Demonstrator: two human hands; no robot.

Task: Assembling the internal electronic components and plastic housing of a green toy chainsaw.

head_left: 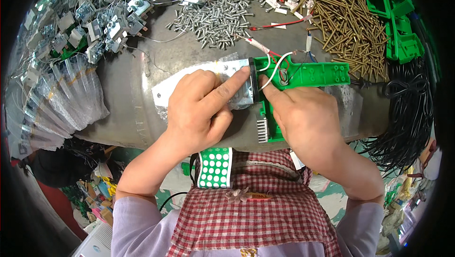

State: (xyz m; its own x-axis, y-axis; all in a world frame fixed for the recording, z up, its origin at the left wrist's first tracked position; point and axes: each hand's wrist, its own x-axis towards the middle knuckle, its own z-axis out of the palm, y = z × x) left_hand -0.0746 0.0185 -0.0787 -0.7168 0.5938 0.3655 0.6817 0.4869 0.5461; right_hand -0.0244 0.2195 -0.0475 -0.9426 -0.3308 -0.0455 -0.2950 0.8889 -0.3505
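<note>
A green plastic housing half [322, 73], shaped like a pistol grip, lies open with red and white wires [281, 63] inside. At its left end a black collar [254, 79] meets a flat metal plate [241, 91] on clear bubble wrap [222, 63]. My left hand [196, 105] lies over the plate, its index finger stretched along it to the collar and its other fingers curled around the plate. My right hand [308, 112] grips the housing, with its index fingertip inside, just right of the collar. Its other fingers are mostly hidden.
Silver screws [215, 20] and long brass-coloured screws [348, 25] lie in heaps behind. Metal parts with wires [95, 27] and bubble-wrap sleeves [71, 100] crowd the left. Green housings [403, 34] and bundled black cables [410, 110] are at the right. A sticker sheet [214, 168] hangs at the front edge.
</note>
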